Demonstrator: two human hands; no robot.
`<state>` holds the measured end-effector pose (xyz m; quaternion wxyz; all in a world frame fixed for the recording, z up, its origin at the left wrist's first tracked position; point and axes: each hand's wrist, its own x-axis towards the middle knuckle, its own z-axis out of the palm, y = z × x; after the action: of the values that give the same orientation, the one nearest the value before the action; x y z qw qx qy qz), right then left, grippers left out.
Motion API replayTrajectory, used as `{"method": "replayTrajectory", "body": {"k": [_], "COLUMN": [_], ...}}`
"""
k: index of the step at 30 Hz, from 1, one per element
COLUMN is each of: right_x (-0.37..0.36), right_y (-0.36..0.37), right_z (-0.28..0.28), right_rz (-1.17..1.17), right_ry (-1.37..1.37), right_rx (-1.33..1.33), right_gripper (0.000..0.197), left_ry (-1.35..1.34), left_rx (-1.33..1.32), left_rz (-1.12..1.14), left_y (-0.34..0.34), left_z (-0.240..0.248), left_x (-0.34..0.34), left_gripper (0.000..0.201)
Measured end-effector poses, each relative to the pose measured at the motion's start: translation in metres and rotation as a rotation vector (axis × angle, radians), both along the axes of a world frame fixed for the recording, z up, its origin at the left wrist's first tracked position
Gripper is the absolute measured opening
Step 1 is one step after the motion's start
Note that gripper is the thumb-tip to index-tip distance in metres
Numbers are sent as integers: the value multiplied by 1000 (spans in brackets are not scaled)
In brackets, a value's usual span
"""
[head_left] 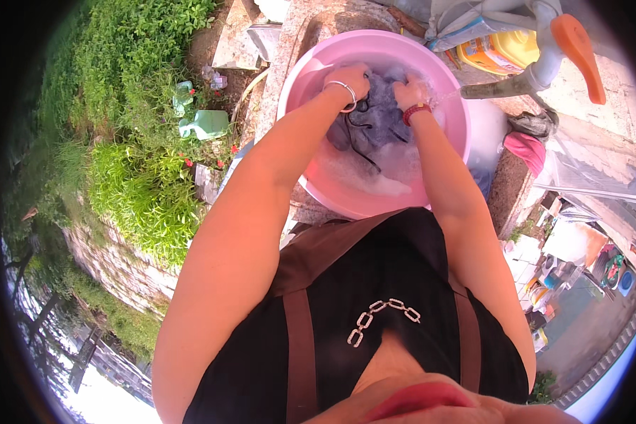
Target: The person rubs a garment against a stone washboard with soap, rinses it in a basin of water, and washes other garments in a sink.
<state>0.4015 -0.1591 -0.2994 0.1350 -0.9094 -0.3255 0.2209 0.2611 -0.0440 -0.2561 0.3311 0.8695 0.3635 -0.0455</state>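
A wet grey-blue garment [381, 106] lies in soapy water inside a pink basin [461, 134]. A thin black cord [362, 154] trails from the cloth over the suds. My left hand [349, 80], with a silver bangle at its wrist, is closed on the cloth at its left side. On the other side, my right hand [411, 93], wearing a dark red bracelet, has its fingers curled into the same cloth. Foam and fabric partly hide the fingertips of both hands.
A tap [498, 86] with an orange lever [578, 58] reaches over the basin's right rim, water running from it. Behind it is a yellow bottle [498, 53]. A pink cloth [526, 152] hangs to the right. Green plants and a pale green plastic jug [206, 124] are at the left.
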Motion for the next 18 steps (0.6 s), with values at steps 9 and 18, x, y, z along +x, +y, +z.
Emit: {"method": "replayTrajectory", "body": {"k": [9, 18], "right_x": [-53, -107], "right_y": [-80, -53], "right_z": [171, 406], "right_rz": [-370, 266], "right_ry": [655, 594], "right_rx": [1090, 1537], "right_gripper": [25, 32], "left_ry": [-20, -505], "left_rx": [128, -262], "left_rz": [-86, -232], "left_y": [3, -64], "left_z": [94, 152], "left_x": [-55, -35], "left_gripper": [61, 91]}}
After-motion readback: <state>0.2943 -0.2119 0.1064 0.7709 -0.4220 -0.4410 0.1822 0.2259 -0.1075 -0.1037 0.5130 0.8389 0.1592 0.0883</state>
